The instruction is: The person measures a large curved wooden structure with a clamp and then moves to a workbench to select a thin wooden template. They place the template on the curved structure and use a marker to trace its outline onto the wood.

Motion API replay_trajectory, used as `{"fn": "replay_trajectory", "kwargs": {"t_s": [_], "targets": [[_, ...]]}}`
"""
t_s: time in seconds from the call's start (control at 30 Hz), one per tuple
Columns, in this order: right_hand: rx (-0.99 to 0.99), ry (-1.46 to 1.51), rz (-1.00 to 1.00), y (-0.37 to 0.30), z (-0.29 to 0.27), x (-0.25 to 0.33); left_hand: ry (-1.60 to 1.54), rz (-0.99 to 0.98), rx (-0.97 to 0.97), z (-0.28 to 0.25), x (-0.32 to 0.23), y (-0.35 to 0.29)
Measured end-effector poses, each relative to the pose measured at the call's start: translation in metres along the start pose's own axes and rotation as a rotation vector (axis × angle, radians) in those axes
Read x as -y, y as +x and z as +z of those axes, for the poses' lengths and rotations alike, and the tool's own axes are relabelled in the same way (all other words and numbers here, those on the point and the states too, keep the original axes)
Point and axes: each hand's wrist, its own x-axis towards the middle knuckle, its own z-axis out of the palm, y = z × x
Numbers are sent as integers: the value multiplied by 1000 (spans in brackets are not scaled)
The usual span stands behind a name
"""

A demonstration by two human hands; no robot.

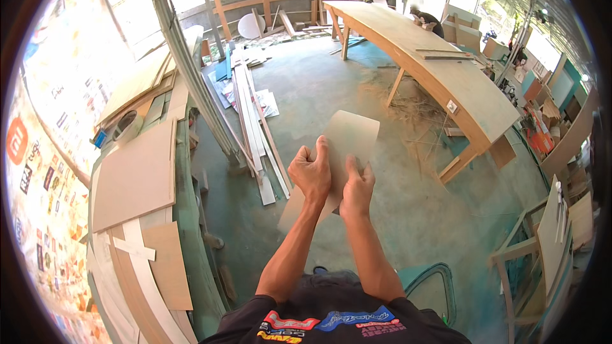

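Note:
Out in front of my body, both hands hold one thin, pale grey-brown sheet (354,132). It bends a little, like stiff paper or thin board; its exact material I cannot make out. My left hand (310,173) is closed on its left edge with the thumb pointing up. On the lower right side my right hand (357,191) pinches it, thumb on the facing surface. The upper end stands free above my hands, and a lower corner shows beyond my left wrist. My forearms hide part of the sheet.
A long wooden table (440,64) runs along the right. At left, boards (134,175) lie on a bench beside a metal post (191,70). White strips (252,121) lie on the floor (306,83). A person (430,22) is behind the table. Frames (516,251) lean at right.

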Motion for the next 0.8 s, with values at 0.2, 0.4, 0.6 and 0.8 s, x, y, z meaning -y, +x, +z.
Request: {"fn": "replay_trajectory", "kwargs": {"t_s": [0.2,0.4,0.6,0.8], "targets": [[76,-250,-371,31,2,29,-339,-41,130,19,-23,-8],[40,-329,-445,46,-12,30,-441,-89,191,22,-18,-21],[9,-324,-656,67,-28,53,-7,316,229,21,-29,-9],[62,-289,-706,89,-16,84,107,24,642,8,-93,25]]}}
